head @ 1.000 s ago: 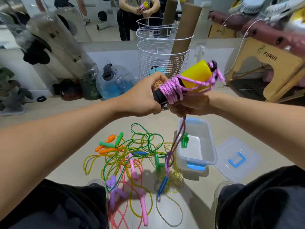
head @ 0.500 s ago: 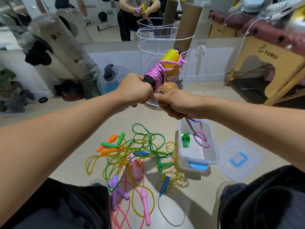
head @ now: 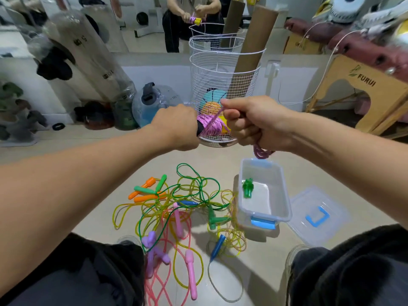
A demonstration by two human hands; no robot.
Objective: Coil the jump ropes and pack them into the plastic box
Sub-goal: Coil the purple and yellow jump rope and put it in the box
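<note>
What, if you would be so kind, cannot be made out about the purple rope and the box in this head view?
- Purple rope: how it ends is hidden inside the right hand; only a short loop hangs below.
- Its handles: mostly covered by the left hand and the wound rope.
- Plastic box: the green piece inside is too small to identify.

The two hands are raised side by side above the floor, the left hand (head: 176, 128) to the left of the right hand (head: 249, 122), with the wound jump rope (head: 210, 127) between them. A wire basket (head: 223, 85) stands behind the hands. Below them, the loose jump ropes (head: 176, 213) lie tangled on the floor. The plastic box (head: 280, 195) sits just right of the tangle. Its lid (head: 318, 217) lies on the floor just right of the box.
</note>
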